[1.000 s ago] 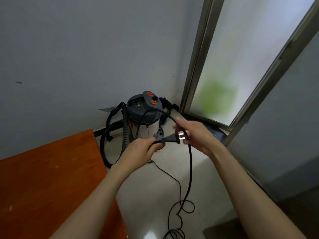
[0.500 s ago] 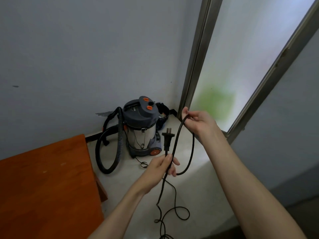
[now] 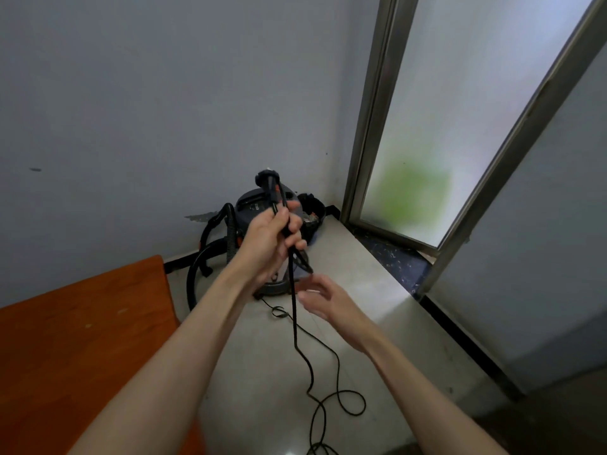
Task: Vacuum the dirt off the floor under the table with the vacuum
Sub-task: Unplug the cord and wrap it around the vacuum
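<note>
Raised since half a second ago: left hand (image 3: 274,239), now clenched round the doubled black power cord (image 3: 297,326), plug (image 3: 267,178) poking up above the fist. Dropped away below, right hand (image 3: 323,298), fingers loose and grasping nothing. Probably gathering slack before plugging in. Thin, limp rubbery cord, trailing in loops over pale glossy floor tiles (image 3: 358,277). Canister vacuum (image 3: 259,205) parked in the corner beside the wall, ribbed black hose (image 3: 197,274) curling around it, near the orange wooden table (image 3: 82,339).
</note>
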Tool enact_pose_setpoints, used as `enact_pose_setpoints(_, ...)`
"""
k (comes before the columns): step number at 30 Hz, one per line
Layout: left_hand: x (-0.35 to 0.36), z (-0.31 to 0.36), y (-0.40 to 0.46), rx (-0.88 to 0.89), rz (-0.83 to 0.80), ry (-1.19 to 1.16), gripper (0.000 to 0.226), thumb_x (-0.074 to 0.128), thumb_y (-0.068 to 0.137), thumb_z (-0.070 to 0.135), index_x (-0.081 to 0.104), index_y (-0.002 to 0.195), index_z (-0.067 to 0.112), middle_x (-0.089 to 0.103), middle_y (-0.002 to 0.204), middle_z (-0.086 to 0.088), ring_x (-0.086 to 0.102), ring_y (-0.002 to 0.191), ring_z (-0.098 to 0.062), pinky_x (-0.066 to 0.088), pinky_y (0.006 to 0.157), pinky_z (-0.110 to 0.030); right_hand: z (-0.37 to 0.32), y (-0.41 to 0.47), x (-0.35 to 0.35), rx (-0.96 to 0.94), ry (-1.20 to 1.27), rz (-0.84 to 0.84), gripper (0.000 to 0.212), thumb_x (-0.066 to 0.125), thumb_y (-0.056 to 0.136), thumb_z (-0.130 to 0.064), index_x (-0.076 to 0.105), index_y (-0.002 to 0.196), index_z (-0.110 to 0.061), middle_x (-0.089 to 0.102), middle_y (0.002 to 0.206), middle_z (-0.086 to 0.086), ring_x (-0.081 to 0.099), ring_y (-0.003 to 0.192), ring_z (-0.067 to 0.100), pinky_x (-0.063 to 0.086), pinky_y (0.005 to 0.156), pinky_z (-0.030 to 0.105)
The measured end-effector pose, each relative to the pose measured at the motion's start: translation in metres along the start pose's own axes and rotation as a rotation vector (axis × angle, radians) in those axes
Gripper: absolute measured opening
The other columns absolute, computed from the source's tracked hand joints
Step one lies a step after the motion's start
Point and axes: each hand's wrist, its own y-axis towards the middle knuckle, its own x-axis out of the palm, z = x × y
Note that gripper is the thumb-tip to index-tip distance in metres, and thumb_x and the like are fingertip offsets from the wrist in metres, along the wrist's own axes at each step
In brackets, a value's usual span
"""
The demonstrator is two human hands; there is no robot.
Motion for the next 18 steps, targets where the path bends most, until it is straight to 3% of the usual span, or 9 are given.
enact_pose_setpoints(2,0.003,0.014,0.004,0.021,-0.008,-0.117,0.024,0.024,0.104,0.016,0.046,0.093,0.011,0.041,0.054,0.004,0.033,0.039,-0.006,0.038,0.042,-0.018,0.009,0.011,0.005,0.028,-0.123,-0.127,0.039,0.059,0.093,-0.012,0.05,0.131,-0.009,0.058,0.124,-0.001,0.054,0.119,0.009,0.044,0.095,0.016)
enact_pose_setpoints(6,-0.001,0.04,0.009,0.029,-0.023,-0.324,0.029,0.022,0.104,0.021,0.045,0.087,0.012,0.036,0.048,0.006,0.028,0.032,-0.002,0.028,0.032,-0.012,0.037,0.03,0.015,0.072,-0.446,-0.159,0.021,0.049,0.098,-0.013,0.065,0.11,-0.007,0.066,0.104,0.005,0.059,0.1,0.01,0.042,0.098,0.025)
enact_pose_setpoints(9,-0.012,0.055,0.008,0.054,-0.039,-0.405,0.03,0.023,0.103,0.023,0.047,0.086,0.013,0.034,0.047,0.007,0.027,0.03,-0.002,0.023,0.029,-0.012,0.06,0.039,0.008,0.105,-0.553,-0.088,0.015,0.051,0.097,-0.019,0.064,0.092,-0.016,0.063,0.087,0.001,0.057,0.08,0.011,0.045,0.082,0.022)
enact_pose_setpoints(12,-0.028,0.069,0.003,0.081,-0.053,-0.393,0.03,0.024,0.102,0.023,0.048,0.086,0.014,0.034,0.047,0.008,0.027,0.029,-0.002,0.021,0.029,-0.012,0.082,0.039,-0.018,0.247,-0.706,-0.028,0.019,0.053,0.095,-0.02,0.057,0.077,-0.018,0.054,0.069,-0.006,0.046,0.06,0.001,0.034,0.052,0.007)
enact_pose_setpoints(15,-0.038,0.074,-0.004,0.063,0.005,-0.145,0.028,0.023,0.102,0.025,0.045,0.087,0.016,0.031,0.045,0.009,0.023,0.029,-0.001,0.019,0.029,-0.013,0.092,0.04,-0.046,0.373,-0.623,0.153,0.023,0.057,0.094,-0.02,0.057,0.073,-0.013,0.06,0.065,0.001,0.053,0.053,0.005,0.039,0.047,0.008)
enact_pose_setpoints(18,-0.045,0.052,-0.011,-0.009,0.127,0.327,0.025,0.024,0.104,0.026,0.041,0.088,0.016,0.03,0.046,0.009,0.022,0.033,-0.004,0.019,0.034,-0.016,0.07,0.046,-0.061,0.518,-0.216,0.292,0.022,0.061,0.092,-0.014,0.057,0.074,-0.003,0.061,0.059,0.011,0.058,0.045,0.018,0.049,0.045,0.025)
